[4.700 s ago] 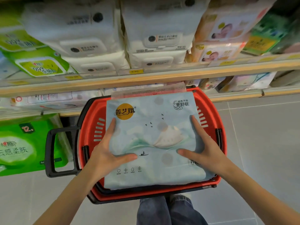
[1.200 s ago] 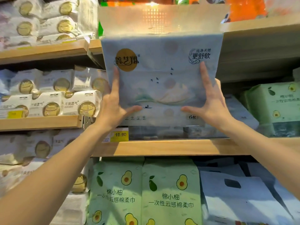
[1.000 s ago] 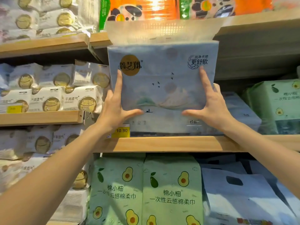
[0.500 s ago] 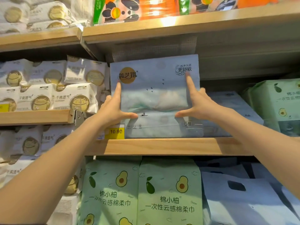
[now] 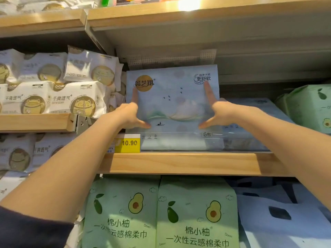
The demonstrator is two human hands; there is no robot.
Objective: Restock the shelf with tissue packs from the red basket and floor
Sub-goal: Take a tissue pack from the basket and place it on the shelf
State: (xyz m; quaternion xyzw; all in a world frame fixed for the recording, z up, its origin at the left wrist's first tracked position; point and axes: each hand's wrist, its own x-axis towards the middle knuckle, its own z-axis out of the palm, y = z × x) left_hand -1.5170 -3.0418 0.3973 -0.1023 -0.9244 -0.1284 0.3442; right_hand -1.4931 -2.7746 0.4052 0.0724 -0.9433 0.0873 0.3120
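Just pressing the tissue pack (image 5: pixel 172 104) on the shelf (image 5: pixel 179 162) with straight, unclenched fingers (image 5: pixel 134 94). Left hand (image 5: pixel 128 113) at its 9 o'clock, right hand (image 5: pixel 221 111) at 3, forefingers toward 12.

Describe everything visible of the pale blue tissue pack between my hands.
The tissue pack is a soft block in pale blue plastic wrap, standing upright, face out, on the wooden shelf. Its front shows a round gold logo, birds, a boat and a 6-pack mark; a clear perforated flap rises from its top. The left hand and right hand press its front, index fingers up, thumbs inward. A similar pack lies to its right.
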